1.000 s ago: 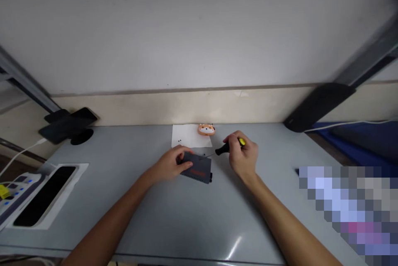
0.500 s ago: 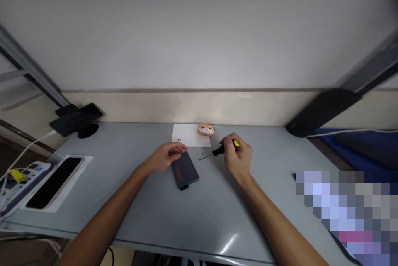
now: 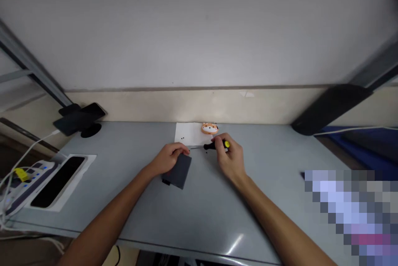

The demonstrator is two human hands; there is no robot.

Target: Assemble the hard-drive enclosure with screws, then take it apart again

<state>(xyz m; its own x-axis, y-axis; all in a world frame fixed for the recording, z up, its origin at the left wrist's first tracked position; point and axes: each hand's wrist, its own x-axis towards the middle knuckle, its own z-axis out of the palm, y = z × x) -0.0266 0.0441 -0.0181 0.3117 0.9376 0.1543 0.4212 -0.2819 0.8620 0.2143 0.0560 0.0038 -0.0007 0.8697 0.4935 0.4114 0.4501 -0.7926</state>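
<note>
My right hand [image 3: 230, 156] is closed round a screwdriver [image 3: 211, 146] with a black handle and a yellow end cap. Its thin shaft points left, the tip close to the fingertips of my left hand [image 3: 170, 157]. Those left fingers curl over the upper left edge of a dark grey, flat rectangular case [image 3: 182, 171], which lies slanted on the desk. A short black piece [image 3: 166, 182] sticks out at its lower left end. Beneath the screwdriver handle lies a tiny black screw-like piece [image 3: 206, 152]. Several similar dark specks lie on a white sheet of paper [image 3: 194, 132].
An orange and white animal-faced case [image 3: 209, 128] sits at the paper's right edge. To the left are a phone [image 3: 59, 181] on white paper, a power strip [image 3: 31, 187] with cables, and a device on a stand [image 3: 81, 117]. A black cylinder [image 3: 331, 108] stands back right.
The case has turned under my left hand, its lower end swinging left. My right hand has brought the screwdriver left and slightly away from me, its tip now by the left fingertips.
</note>
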